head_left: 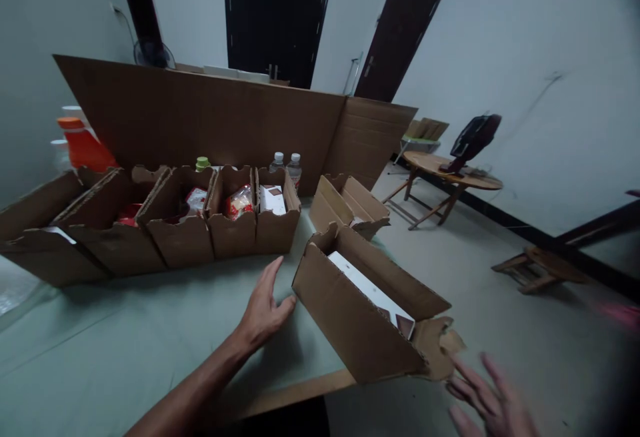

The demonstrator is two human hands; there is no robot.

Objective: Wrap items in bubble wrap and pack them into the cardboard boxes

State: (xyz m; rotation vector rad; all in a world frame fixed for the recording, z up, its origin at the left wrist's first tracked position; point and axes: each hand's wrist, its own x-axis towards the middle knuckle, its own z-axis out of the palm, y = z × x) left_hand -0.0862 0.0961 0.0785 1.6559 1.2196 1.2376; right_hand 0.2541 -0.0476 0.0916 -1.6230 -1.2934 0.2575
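Flanking cardboard carton point(357, 324) | left hand point(265, 310), right hand point(495, 400) | white box point(367, 288) inside

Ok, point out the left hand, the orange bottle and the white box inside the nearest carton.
Left hand point(263, 306), head view: middle of the hand.
Orange bottle point(89, 149), head view: body below the cap.
White box point(367, 286), head view: its visible white face.

Cardboard bin point(353, 324): brn, open side up, set diag. at front-R corner of table point(125, 337), near end overhanging edge
White carton point(373, 291): brn print nr end, lengthwise in bin
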